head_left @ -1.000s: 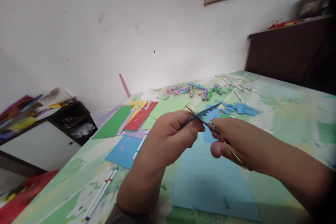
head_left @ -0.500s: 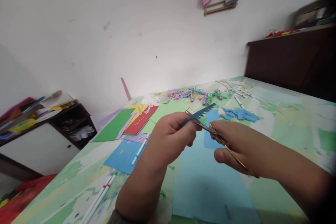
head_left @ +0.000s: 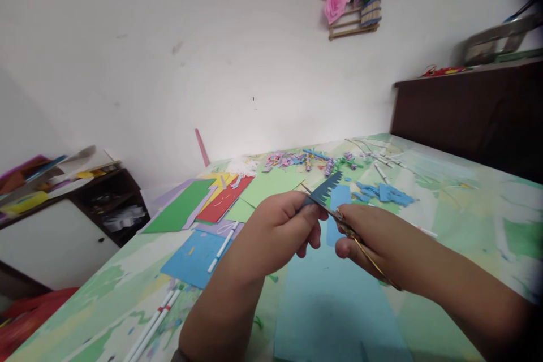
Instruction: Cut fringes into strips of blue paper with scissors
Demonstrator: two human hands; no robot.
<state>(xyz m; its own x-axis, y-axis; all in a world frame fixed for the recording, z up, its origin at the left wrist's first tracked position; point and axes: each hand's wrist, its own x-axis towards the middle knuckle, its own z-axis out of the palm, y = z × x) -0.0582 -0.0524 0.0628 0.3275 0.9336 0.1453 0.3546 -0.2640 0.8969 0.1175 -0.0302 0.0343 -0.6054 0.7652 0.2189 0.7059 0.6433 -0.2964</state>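
Between the thumb and fingers of my left hand (head_left: 282, 226) is a dark blue paper strip (head_left: 324, 191), its right edge cut into a row of narrow teeth. My right hand (head_left: 377, 237) grips gold-handled scissors (head_left: 350, 230), with the fingers in and around the handles. The scissor blades reach the strip close to my left fingertips, and one tip shows beyond it on the far side. Both hands are held above a light blue sheet (head_left: 335, 300) on the table. A smaller blue paper piece (head_left: 338, 198) lies just behind them.
Fringed blue paper pieces (head_left: 390, 194) lie to the right, with coiled paper bits (head_left: 328, 167) behind. Green (head_left: 180, 205) and red sheets (head_left: 229, 198), a blue sheet (head_left: 190, 257) and white sticks (head_left: 155, 325) spread leftward. A wall stands at the back, a dark cabinet (head_left: 462, 113) at right.
The paper strip has turned so more of its toothed face shows. The scissors and both hands have shifted slightly left in the view, and the camera has tilted up a little.
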